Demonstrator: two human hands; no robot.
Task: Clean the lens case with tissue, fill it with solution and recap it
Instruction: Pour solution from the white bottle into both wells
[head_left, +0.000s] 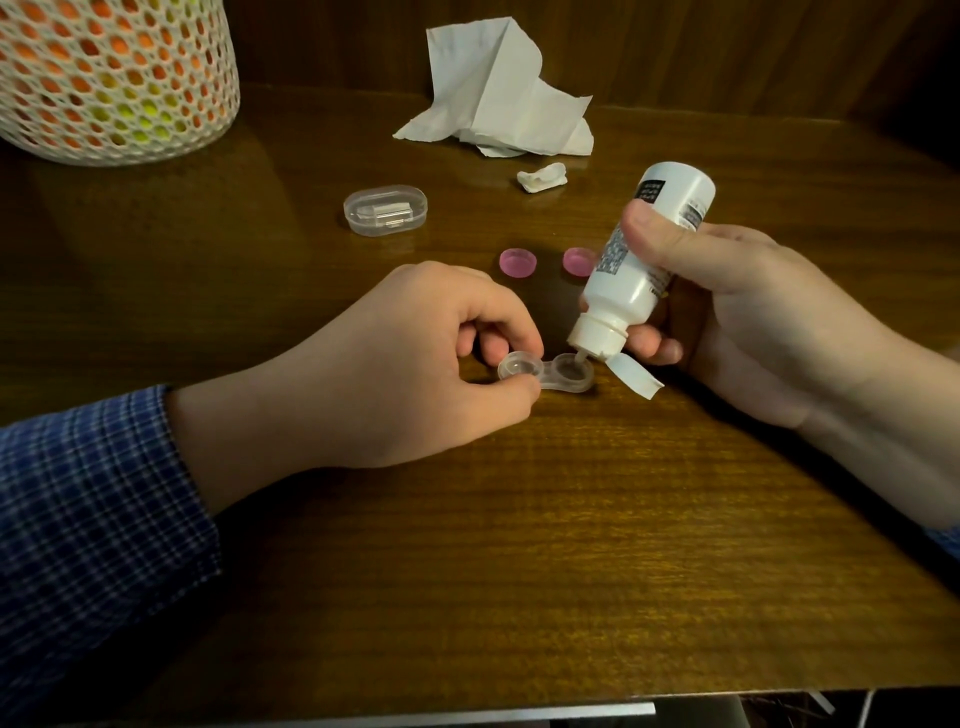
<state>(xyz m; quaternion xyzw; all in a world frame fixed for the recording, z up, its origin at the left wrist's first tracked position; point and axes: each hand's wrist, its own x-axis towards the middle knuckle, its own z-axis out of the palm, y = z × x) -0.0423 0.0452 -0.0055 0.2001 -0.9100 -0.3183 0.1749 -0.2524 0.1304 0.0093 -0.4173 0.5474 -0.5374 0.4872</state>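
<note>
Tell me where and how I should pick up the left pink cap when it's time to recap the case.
Pinch the left pink cap by its rim, coming straight down from above. It lies flat on the table with its hollow side up, apart from the other cap, so opposite edges look free for thumb and finger. It probably needs flipping before screwing onto the lens case.

Dim, warm light fell from above on my table (519, 519), glare streaking its varnish near the basket (114, 78), corners sinking into shadow, edges bowing wide, my sleeve (93, 519) slightly soft.
</note>
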